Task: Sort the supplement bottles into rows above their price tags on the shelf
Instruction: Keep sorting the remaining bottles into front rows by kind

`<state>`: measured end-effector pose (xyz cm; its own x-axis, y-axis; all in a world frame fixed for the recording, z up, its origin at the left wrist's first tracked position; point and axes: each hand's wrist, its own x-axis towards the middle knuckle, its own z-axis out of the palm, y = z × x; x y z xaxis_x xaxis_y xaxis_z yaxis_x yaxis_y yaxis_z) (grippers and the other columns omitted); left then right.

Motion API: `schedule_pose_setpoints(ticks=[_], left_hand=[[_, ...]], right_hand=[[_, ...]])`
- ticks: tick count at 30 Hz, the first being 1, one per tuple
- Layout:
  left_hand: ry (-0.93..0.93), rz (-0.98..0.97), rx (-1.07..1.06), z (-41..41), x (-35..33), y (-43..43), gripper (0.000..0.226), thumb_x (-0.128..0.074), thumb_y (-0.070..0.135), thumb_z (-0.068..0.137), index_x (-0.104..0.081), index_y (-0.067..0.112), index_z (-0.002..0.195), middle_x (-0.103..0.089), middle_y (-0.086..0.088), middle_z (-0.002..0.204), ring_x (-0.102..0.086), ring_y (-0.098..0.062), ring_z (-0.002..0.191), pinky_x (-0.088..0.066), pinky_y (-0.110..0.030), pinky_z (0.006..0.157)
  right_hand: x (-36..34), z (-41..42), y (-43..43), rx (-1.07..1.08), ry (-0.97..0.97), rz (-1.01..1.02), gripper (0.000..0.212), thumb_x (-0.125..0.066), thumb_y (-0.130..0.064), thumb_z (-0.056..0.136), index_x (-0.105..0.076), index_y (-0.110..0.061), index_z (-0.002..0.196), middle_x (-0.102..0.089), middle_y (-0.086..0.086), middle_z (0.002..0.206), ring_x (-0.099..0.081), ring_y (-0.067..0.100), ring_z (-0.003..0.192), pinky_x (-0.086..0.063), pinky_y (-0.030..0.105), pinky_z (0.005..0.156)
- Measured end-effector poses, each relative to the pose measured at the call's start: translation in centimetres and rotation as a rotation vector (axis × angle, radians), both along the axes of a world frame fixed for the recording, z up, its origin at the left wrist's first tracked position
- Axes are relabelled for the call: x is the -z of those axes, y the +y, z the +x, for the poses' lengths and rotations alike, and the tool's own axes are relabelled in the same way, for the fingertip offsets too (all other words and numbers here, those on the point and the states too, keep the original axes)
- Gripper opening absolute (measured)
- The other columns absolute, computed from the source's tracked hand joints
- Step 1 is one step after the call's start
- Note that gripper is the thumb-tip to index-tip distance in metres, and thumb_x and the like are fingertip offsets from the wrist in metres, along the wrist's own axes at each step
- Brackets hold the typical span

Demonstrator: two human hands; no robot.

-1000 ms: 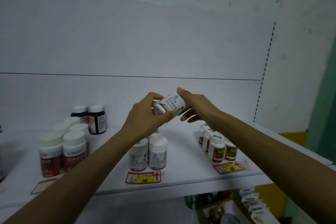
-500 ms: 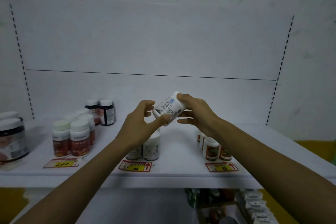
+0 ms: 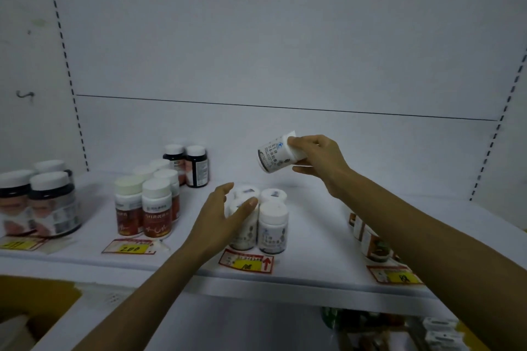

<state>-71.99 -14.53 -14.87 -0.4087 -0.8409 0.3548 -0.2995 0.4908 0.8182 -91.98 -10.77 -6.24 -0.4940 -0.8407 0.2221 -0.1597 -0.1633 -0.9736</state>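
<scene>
My right hand [image 3: 319, 159] grips a white supplement bottle [image 3: 275, 155] by its cap end, tilted in the air above the shelf [image 3: 313, 273]. Below it stands a group of matching white bottles [image 3: 272, 225] behind a red and yellow price tag [image 3: 246, 263]. My left hand [image 3: 222, 219] reaches into that group, its thumb and fingers curled round the front left bottle [image 3: 242, 236].
Red-labelled bottles [image 3: 148, 208] stand above another tag [image 3: 129, 246], with two dark bottles [image 3: 189, 164] behind them. Large dark jars [image 3: 40, 205] fill the shelf's left end. Small orange-labelled bottles [image 3: 368, 236] sit partly hidden behind my right forearm. A lower shelf holds more goods.
My left hand let go of the held bottle and dropped down to the white bottles on the shelf. My right hand keeps the bottle and has lifted it to the right.
</scene>
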Motion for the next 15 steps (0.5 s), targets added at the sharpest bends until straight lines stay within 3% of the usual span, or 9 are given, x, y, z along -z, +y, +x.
schedule_pose_setpoints(ticks=[4, 9, 13, 15], left_hand=[[0.044, 0.057, 0.004, 0.1, 1.1, -2.7, 0.060, -0.032, 0.052, 0.089, -0.031, 0.020, 0.141, -0.037, 0.001, 0.147, -0.039, -0.012, 0.128, -0.028, -0.023, 0.097], [0.076, 0.119, 0.037, 0.0, 2.2, -6.1, 0.047, -0.026, 0.041, 0.097, -0.036, 0.020, 0.138, -0.035, 0.017, 0.130, -0.032, 0.000, 0.124, -0.021, -0.018, 0.104], [0.115, 0.213, 0.039, -0.6, 3.3, -8.7, 0.081, -0.021, 0.065, 0.077, -0.034, 0.019, 0.141, -0.036, 0.002, 0.148, -0.037, -0.016, 0.134, -0.025, -0.041, 0.115], [0.106, 0.241, 0.046, -0.9, 4.0, -9.6, 0.084, -0.019, 0.066, 0.077, -0.032, 0.017, 0.143, -0.034, -0.001, 0.150, -0.034, -0.016, 0.136, -0.024, -0.043, 0.115]], right_hand=[[-0.2, -0.1, -3.5, 0.021, 0.085, 0.036, 0.045, -0.068, -0.033, 0.084, -0.053, -0.008, 0.118, -0.064, 0.013, 0.111, -0.067, 0.019, 0.086, -0.057, 0.030, 0.073], [1.0, 0.2, -7.6, 0.030, 0.201, 0.157, 0.039, -0.071, -0.028, 0.081, -0.054, -0.013, 0.113, -0.060, 0.011, 0.117, -0.062, 0.023, 0.100, -0.053, 0.029, 0.074], [2.6, 0.7, -10.5, -0.039, 0.332, 0.295, 0.045, -0.075, -0.022, 0.078, -0.054, -0.011, 0.116, -0.057, 0.011, 0.120, -0.057, 0.024, 0.103, -0.049, 0.025, 0.068], [3.2, 0.9, -11.6, -0.086, 0.420, 0.414, 0.047, -0.077, -0.023, 0.077, -0.054, -0.012, 0.116, -0.055, 0.009, 0.119, -0.056, 0.023, 0.100, -0.048, 0.025, 0.069]])
